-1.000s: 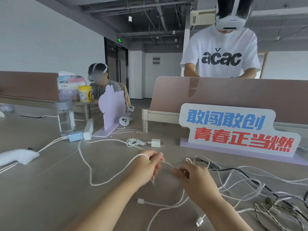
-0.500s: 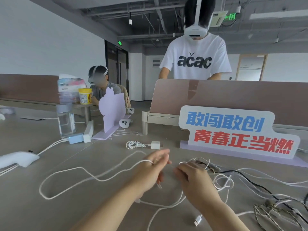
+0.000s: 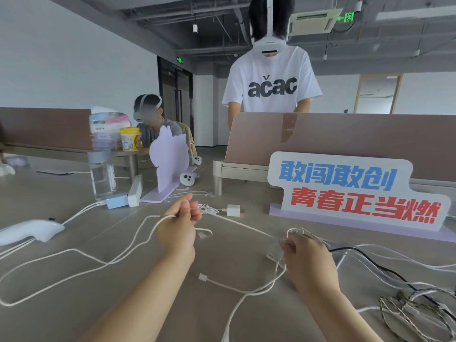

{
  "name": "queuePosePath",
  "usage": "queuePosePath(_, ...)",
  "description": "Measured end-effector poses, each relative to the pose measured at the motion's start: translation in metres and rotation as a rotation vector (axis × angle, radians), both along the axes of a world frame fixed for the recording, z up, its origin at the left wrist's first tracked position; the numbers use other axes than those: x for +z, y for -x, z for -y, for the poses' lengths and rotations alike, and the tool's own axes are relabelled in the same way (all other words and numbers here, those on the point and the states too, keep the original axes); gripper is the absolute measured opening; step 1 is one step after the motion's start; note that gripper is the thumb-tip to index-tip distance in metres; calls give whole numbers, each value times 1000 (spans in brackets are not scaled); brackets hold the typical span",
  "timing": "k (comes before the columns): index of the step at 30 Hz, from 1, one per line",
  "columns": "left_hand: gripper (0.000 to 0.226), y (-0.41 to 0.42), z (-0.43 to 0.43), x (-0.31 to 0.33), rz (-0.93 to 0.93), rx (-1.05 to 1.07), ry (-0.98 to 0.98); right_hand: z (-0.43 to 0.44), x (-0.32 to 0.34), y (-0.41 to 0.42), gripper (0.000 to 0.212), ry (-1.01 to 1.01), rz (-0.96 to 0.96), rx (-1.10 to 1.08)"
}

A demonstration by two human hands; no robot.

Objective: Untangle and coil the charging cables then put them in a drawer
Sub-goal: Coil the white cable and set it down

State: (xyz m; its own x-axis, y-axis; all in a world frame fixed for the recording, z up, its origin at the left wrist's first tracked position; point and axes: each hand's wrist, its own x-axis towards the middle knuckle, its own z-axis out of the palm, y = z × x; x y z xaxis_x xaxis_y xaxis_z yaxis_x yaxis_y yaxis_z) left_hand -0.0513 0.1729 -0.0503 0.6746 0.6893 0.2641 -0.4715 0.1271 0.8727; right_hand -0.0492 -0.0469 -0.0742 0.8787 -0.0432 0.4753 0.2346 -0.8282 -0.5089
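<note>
Hands are pulling apart versus half a second back: left hand is swinging up and out to the left, right hand is holding low by the tangle.

Left hand is clenching the white braided cable, with the strand running through its curled fingers. Right hand is pinching the same cable where it is entering the knot of loops. Fingertips are blurring there, so the exact pinch point is unclear.

Stretch between the two hands is running taut above the worktop. Remaining length is trailing in slack loops off to the left, and a free plug is lying between the forearms.

Judgement: cable is looking light, soft and floppy, with the braid giving decent friction, so probably not slipping much. Best hold is on the cord right beside the snag, feeding it through. Yanking by the plug is risking the strain relief.

Black cable and other leads are lying snarled to the right. No drawer is showing.
</note>
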Motion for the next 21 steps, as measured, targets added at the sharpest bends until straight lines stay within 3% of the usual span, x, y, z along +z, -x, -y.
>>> queuePosePath(2, 25, -1, -5, 1, 15, 29, 83, 6, -1, -1, 29, -16, -57, -42)
queuePosePath(5, 25, -1, 3, 2, -42, -103, 76, 11, 2, 0, 35, -67, -75, -43)
queuePosePath(9, 22, 11, 29, -1, -215, -427, -223, 4, 6, 6, 26, -8, -29, 54)
queuePosePath(12, 21, 23, 51, -5, -242, -574, -410, -5, 6, 10, 21, 17, 52, 205)
queuePosePath(15, 18, 24, 59, -8, -252, -541, -436, -9, 4, 12, 19, 57, 108, 287)
queuePosePath(21, 23, 14, 36, 2, -112, -291, -230, -9, 2, 6, 26, 15, -59, 109)
